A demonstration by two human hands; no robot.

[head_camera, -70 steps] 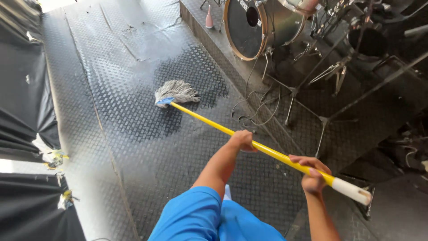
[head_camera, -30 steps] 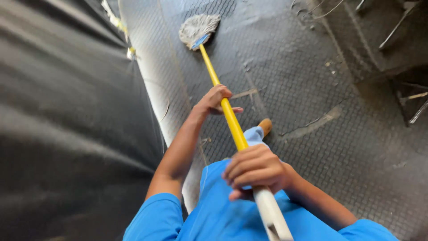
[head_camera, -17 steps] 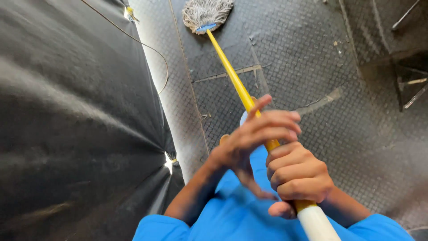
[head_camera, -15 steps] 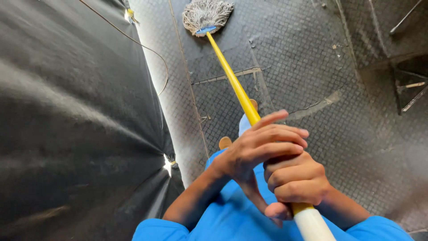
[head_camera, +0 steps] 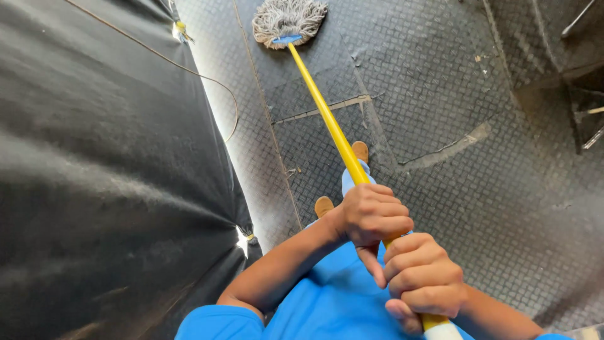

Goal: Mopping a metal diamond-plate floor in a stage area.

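Yellow mop handle (head_camera: 327, 119) is now gripped by both fists stacked near the body: left hand (head_camera: 371, 217) has slid back onto right hand (head_camera: 423, 281). Mop head (head_camera: 288, 20) rests far on the floor (head_camera: 440, 113), pushed out fully.

Black fabric sheeting (head_camera: 94, 157) is hanging along the left, a thin cord (head_camera: 207, 82) is trailing across it, and grey tread-plate floor (head_camera: 440, 94) is stretching ahead, possibly damp.
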